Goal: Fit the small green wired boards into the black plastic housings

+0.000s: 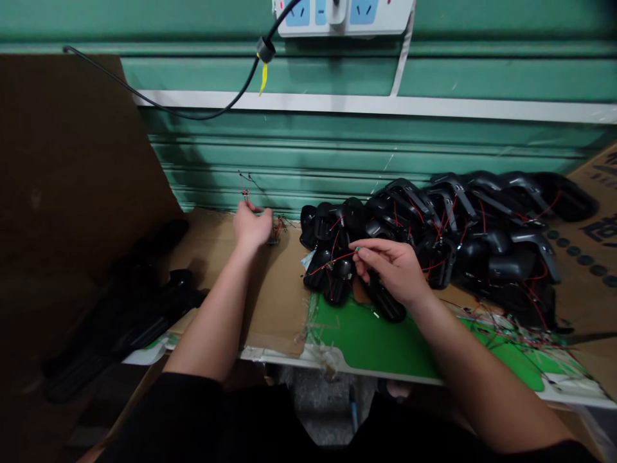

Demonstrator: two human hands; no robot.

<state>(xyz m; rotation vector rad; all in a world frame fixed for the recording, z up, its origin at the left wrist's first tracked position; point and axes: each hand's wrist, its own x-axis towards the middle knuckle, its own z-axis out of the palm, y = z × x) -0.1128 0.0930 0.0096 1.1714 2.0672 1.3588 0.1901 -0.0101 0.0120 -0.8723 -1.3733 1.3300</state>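
From the head view, the lower edge cuts off our arms at dark sleeves, and the upper edge cuts off a power strip (344, 14). Our own hands hide part of what they work on, and the thinnest wires are too fine to follow strand by strand.

Our right hand (393, 273) reaches forward from the lower right, wrist bent slightly and fingers curled. Its thumb and forefinger pinch a red wire (332, 262) firmly near a small green tip. The wire runs roughly level, sloping from the fingertips toward the lower left, and ends at a black plastic housing (318, 270) at the near end of the pile.

Our left arm comes up from the lower centre, with the left hand (251, 226) bent down at the wrist over brown cardboard (274, 302). Its fingers curl around a tuft of thin wires (245, 186) that rises toward the green shutter (289, 157), but we cannot tell whether they clench it or only touch it. Just right of that hand lies a small wire bundle (278, 230).

More housings (486, 222) heap up across the right half of the frame, trailing red wires. A green mat (371, 341) lies below them, and dark objects (128, 315) sit in shadow at the left.
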